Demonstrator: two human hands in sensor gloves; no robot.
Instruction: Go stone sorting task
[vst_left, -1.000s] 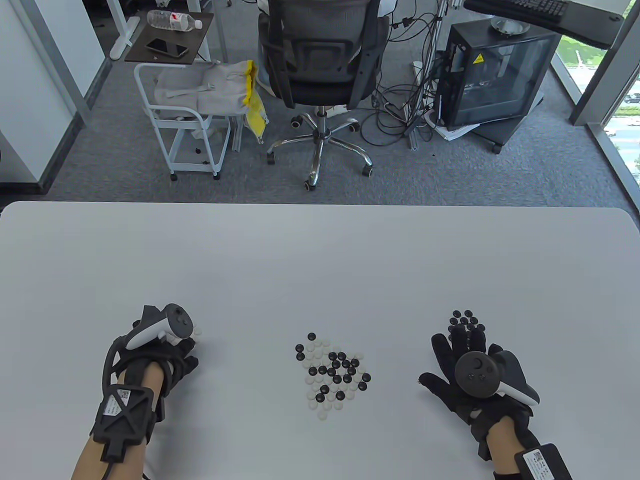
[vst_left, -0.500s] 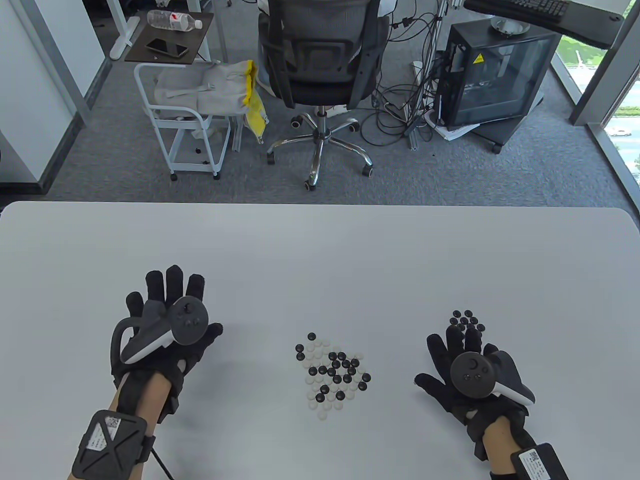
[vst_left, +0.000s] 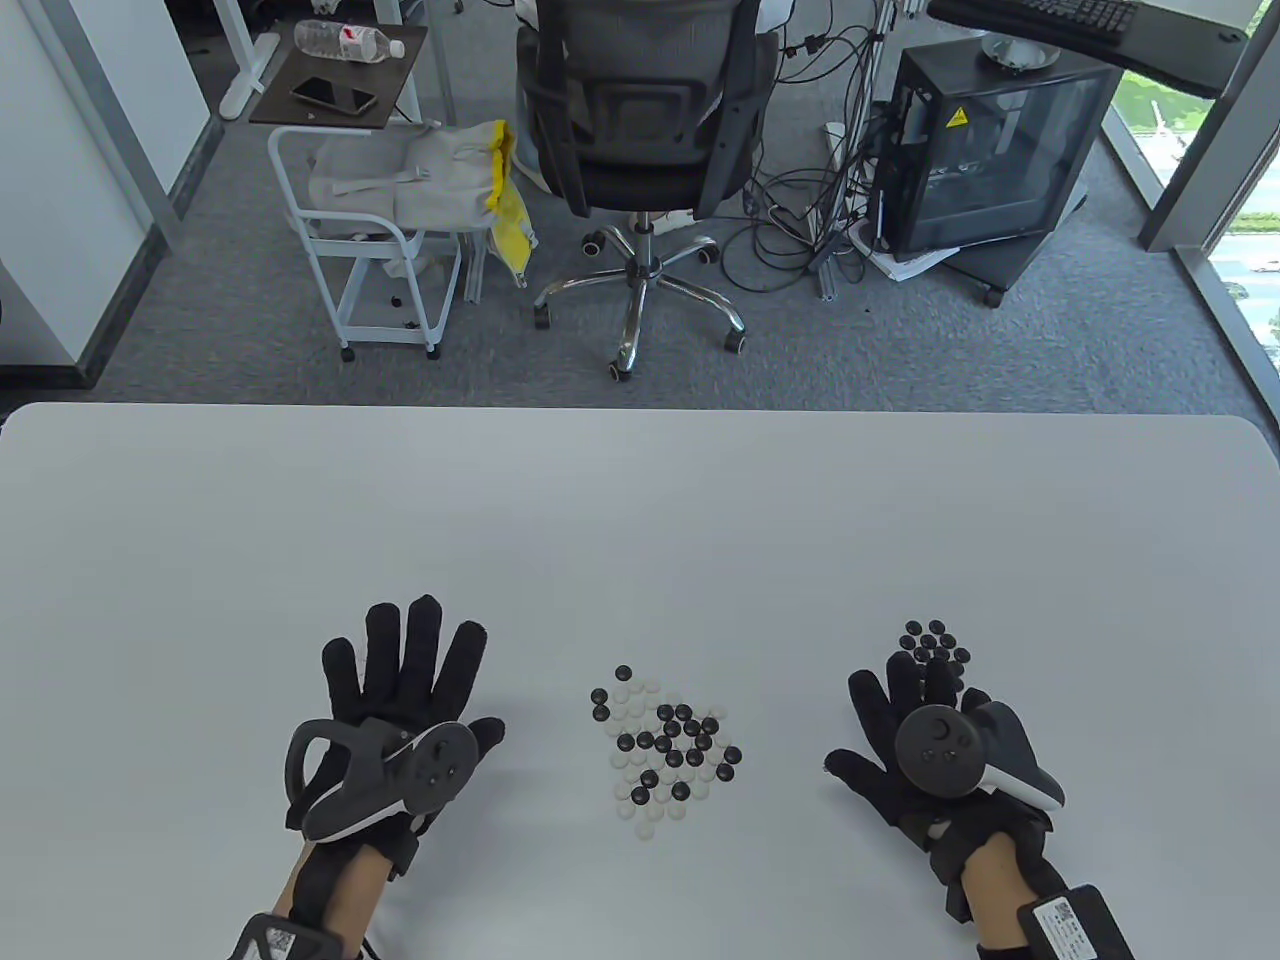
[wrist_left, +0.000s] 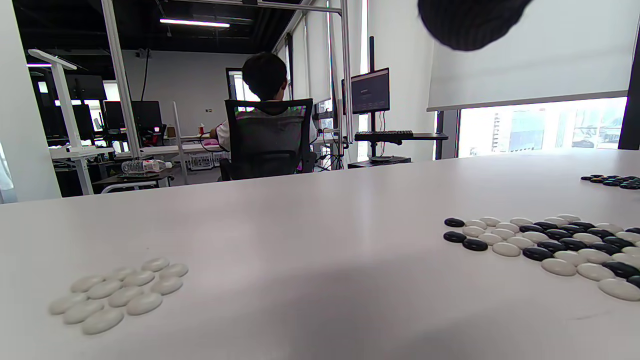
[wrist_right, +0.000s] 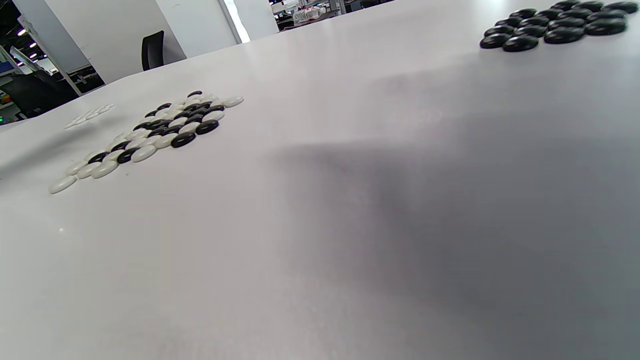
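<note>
Table view shows a mixed heap of black and white stones (vst_left: 665, 750) lying low on the white desk (vst_left: 640, 520), about midway between the two gloved hands. Right of it, well apart, sits a small cluster of black stones (vst_left: 933, 640), packed close together. In the left wrist view a small group of white stones (wrist_left: 117, 294) lies flat on the desk to the left, well apart from the mixed heap (wrist_left: 550, 247); in the table view the left hand covers that spot and the white group cannot be seen.

Left hand (vst_left: 400, 720) lies over the desk just left of the heap, palm down, fingers (vst_left: 420, 650) spread straight and apart; its grip is wide open and holds nothing. A dark tracker (vst_left: 385, 775) sits on its back. Whether the palm touches the desk cannot be told.

Right hand (vst_left: 925, 750) is on the right of the heap, fingers stretched toward the black cluster, their tips at its near edge; whether they touch a stone cannot be told. Thumb sticks out to the left, the grip is open and nothing is seen in it. Its tracker (vst_left: 965, 755) sits on the back of the hand.

Right wrist view shows the black cluster (wrist_right: 550, 25) at the upper right and the mixed heap (wrist_right: 155, 132) at the left, with bare desk between.

Beyond the desk stand an office chair (vst_left: 640, 150), a white cart (vst_left: 370, 240) and a dark computer case (vst_left: 985, 150).
</note>
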